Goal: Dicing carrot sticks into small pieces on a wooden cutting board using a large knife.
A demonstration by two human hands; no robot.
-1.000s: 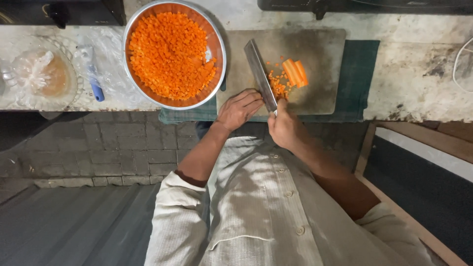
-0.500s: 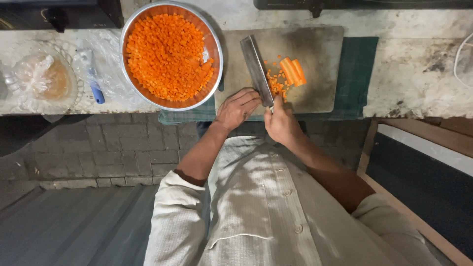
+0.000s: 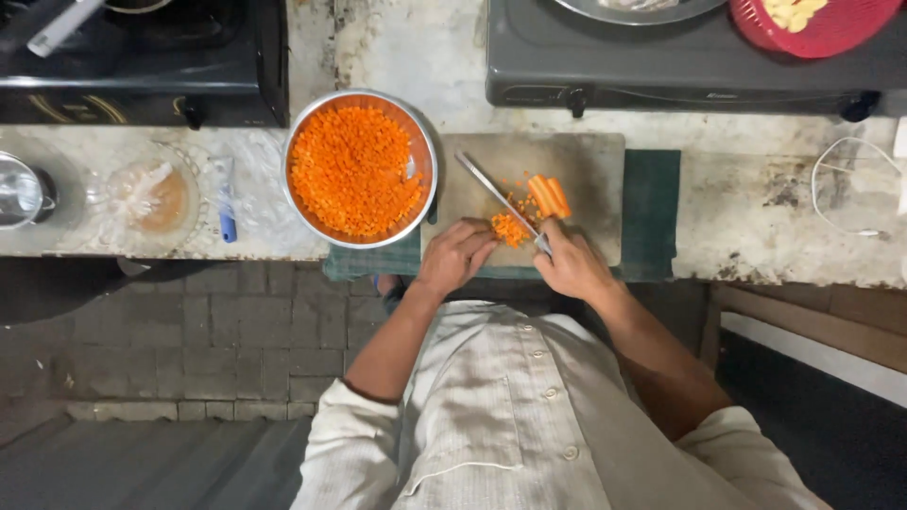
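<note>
**Carrot dicing at the counter edge, seen from the head camera**

The right hand (image 3: 570, 264) is closed around the handle of a knife (image 3: 499, 201), whose blade runs up and to the left across a wooden cutting board (image 3: 586, 165). The left hand (image 3: 455, 255), fingers curled, rests at the board's near edge, fingertips touching a small heap of diced carrot (image 3: 510, 229) just left of the blade. Carrot sticks (image 3: 549, 195) lie on the blade's far side, just above the right hand. Both hands sit at the counter's front edge; the board's right half is bare. A dark green cloth (image 3: 650, 208) lies under the board and shows beyond it to the right. Just left of the left hand, a round metal bowl (image 3: 423, 142) is filled with diced carrot. Farther left stand a glass bowl (image 3: 151, 196) and a blue-handled utensil (image 3: 227, 203). A stove (image 3: 680, 66) lies beyond the board, with a red basket (image 3: 831, 28) on it.
</note>
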